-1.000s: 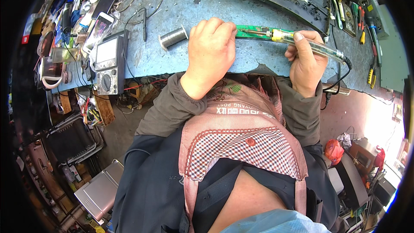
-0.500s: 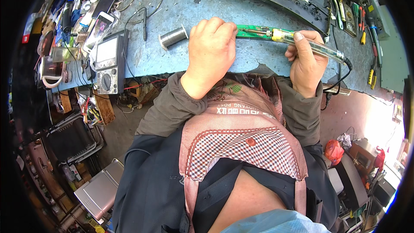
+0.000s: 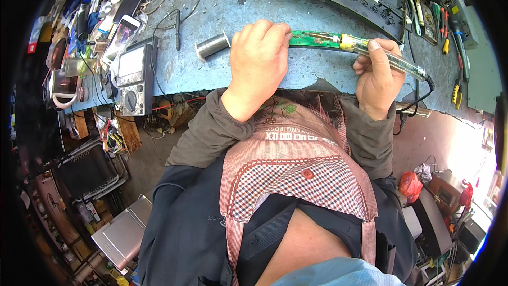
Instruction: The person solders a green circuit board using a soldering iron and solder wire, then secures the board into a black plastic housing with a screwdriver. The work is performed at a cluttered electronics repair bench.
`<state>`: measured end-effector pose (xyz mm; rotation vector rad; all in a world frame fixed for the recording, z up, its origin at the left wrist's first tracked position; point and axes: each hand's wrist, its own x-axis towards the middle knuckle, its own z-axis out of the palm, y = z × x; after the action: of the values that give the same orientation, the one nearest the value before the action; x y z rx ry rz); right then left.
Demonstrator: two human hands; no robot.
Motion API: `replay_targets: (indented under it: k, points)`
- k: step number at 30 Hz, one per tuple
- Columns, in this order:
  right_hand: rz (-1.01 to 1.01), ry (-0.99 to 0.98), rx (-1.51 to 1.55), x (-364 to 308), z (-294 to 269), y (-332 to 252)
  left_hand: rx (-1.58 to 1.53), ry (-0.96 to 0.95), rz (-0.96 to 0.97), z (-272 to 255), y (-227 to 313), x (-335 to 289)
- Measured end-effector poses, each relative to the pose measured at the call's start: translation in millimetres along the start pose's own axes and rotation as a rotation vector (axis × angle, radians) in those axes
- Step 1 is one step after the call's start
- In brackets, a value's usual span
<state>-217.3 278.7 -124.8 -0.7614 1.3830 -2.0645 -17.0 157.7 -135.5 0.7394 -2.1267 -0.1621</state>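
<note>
My left hand [image 3: 259,55] is closed around one end of a long, narrow green circuit board [image 3: 312,39] above the blue workbench. In my right hand [image 3: 379,74] is a soldering iron [image 3: 394,62] with a clear handle and a yellow collar, gripped between thumb and fingers. Its metal tip points left and lies over the board; whether it touches the board I cannot tell. A black cord leaves the handle's right end. Just left of my left hand, a spool of solder wire [image 3: 212,47] rests on its side. My left fingertips are hidden behind the hand.
A multimeter [image 3: 132,77] and a white phone [image 3: 121,37] lie at the left amid cables and clutter. A black panel housing [image 3: 338,0] fills the bench's far right. Screwdrivers [image 3: 445,34] and other hand tools lie at the right edge.
The soldering iron has shifted slightly right along the board, with my right hand tilting a little. My left hand and the board have hardly moved.
</note>
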Motion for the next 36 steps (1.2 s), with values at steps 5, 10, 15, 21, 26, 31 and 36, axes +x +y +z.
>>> replay_targets:
  k: [5, 10, 15, 21, 26, 31, 36]
  points:
    - [0.005, 0.002, -0.026, 0.3, -0.7, 0.3, 0.051, -0.017, 0.044, 0.2, 0.3, -0.2]
    - [0.015, -0.005, -0.043, 0.5, -0.6, 0.1, 0.066, -0.042, 0.055, -0.3, 0.5, -0.3]
    - [0.023, -0.015, -0.043, 0.7, -0.6, -0.2, 0.076, -0.083, 0.026, -6.3, 5.6, 2.3]
    - [0.02, -0.031, -0.047, 0.7, -2.3, 0.7, 0.078, -0.075, 0.034, -5.4, 5.4, 2.9]
    - [0.019, -0.031, -0.052, 0.5, -2.2, 0.7, 0.081, -0.086, 0.037, -5.7, 6.2, 3.3]
    - [0.021, -0.04, -0.05, 0.5, -2.9, 0.6, 0.088, -0.09, 0.035, -4.7, 5.7, 3.3]
    - [0.007, 0.021, 0.045, 0.8, -1.8, 1.6, -0.028, 0.04, -0.009, 0.1, -0.6, 3.8]
